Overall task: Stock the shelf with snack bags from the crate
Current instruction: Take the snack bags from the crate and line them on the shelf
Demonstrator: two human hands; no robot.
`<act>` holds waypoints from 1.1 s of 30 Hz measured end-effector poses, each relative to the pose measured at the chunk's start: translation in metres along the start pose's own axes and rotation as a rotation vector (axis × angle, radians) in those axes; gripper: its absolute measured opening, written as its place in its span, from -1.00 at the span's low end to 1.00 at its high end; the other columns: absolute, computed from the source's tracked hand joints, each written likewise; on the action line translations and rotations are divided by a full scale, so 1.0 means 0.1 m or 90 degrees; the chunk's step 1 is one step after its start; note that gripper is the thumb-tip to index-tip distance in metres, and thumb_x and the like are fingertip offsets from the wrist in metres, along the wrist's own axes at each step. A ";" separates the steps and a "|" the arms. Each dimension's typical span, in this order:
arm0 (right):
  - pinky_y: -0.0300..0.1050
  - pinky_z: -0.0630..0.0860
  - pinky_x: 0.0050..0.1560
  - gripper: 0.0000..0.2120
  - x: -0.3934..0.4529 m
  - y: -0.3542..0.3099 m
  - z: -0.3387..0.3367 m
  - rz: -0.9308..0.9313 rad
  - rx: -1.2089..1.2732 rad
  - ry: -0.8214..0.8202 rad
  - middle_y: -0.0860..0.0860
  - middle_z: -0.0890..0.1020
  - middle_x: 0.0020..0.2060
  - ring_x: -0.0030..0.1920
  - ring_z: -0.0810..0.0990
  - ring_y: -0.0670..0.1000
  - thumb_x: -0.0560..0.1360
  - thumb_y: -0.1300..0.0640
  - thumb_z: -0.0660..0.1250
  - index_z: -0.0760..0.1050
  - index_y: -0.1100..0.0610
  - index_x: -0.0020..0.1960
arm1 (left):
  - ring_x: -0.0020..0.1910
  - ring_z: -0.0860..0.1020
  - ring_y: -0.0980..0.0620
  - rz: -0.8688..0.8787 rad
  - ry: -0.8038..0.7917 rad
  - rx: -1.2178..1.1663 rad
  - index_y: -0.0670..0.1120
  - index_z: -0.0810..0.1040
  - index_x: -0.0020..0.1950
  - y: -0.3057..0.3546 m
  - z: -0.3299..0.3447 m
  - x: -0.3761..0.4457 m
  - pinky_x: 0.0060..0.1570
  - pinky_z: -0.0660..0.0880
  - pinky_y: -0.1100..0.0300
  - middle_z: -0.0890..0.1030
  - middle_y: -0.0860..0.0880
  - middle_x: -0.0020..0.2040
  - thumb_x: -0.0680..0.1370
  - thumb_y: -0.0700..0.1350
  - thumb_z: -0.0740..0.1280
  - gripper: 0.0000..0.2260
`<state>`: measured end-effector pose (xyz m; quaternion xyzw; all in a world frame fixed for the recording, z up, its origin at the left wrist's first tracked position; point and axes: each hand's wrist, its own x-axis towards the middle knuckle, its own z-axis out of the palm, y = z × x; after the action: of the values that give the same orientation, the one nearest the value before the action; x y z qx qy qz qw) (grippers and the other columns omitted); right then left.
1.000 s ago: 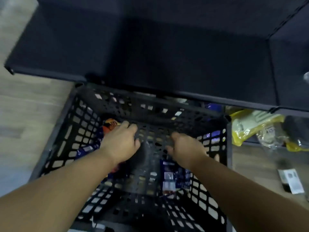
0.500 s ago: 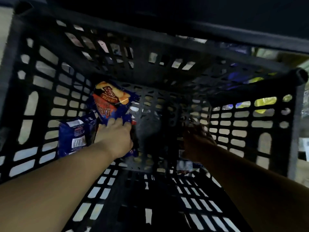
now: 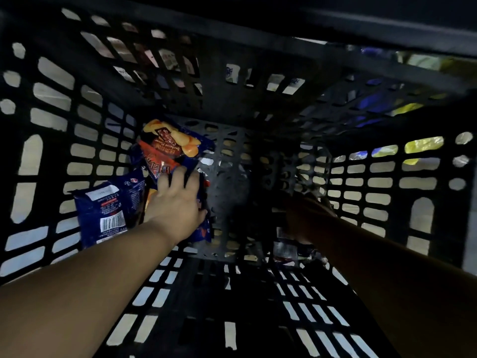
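Observation:
I look down into a black slotted crate [image 3: 418, 182]. At its bottom left lies a blue and orange snack bag [image 3: 167, 146], and my left hand [image 3: 175, 200] grips its lower part with fingers curled over it. A second blue bag [image 3: 108, 210] with a barcode leans against the left wall beside that hand. My right hand [image 3: 307, 218] is deep in shadow at the bottom right, over a dark bag [image 3: 286, 250]. Whether it holds that bag is hidden by the dark.
The crate's walls rise close on all sides. The dark shelf edge [image 3: 335, 19] runs across the top. Yellow and blue packets [image 3: 423, 144] show through the slots on the right.
The view has dropped from above the crate to inside it. Both hands reached to the bottom, and my left hand has closed over the orange and blue bag.

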<state>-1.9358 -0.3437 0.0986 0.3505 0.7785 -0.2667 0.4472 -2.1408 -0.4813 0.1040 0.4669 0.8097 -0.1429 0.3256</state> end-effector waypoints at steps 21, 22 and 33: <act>-0.05 0.40 -0.04 -0.39 0.06 -0.31 -0.51 0.028 0.316 0.231 0.17 0.50 0.23 0.18 0.51 0.23 0.51 -0.23 0.25 0.24 0.15 0.38 | 0.51 -0.17 -0.14 0.008 -0.153 0.040 0.00 -0.26 0.55 -0.02 0.08 -0.06 0.41 0.07 -0.26 -0.23 0.00 0.54 0.42 0.33 0.32 -0.02; -0.04 0.38 -0.06 -0.41 0.05 -0.32 -0.51 0.035 0.305 0.261 0.17 0.49 0.23 0.18 0.51 0.23 0.52 -0.23 0.24 0.26 0.15 0.36 | 0.51 -0.15 -0.15 0.013 -0.151 0.055 -0.01 -0.28 0.54 -0.02 0.09 -0.08 0.40 0.11 -0.25 -0.22 -0.01 0.53 0.42 0.31 0.33 0.00; 0.03 0.50 -0.24 -0.71 -0.09 -0.57 -0.35 -0.174 0.124 0.638 0.15 0.57 -0.22 -0.24 0.56 0.21 0.48 -0.10 0.22 0.32 0.14 -0.07 | 0.36 0.22 -0.12 0.007 -0.080 0.095 -0.07 0.08 0.51 0.01 0.05 -0.05 0.32 0.22 -0.07 0.25 -0.07 0.38 0.51 0.25 0.23 -0.30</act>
<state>-1.9946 -0.3559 0.1283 0.3704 0.9070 -0.1931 -0.0532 -2.1364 -0.4871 0.1035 0.4842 0.7722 -0.2304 0.3407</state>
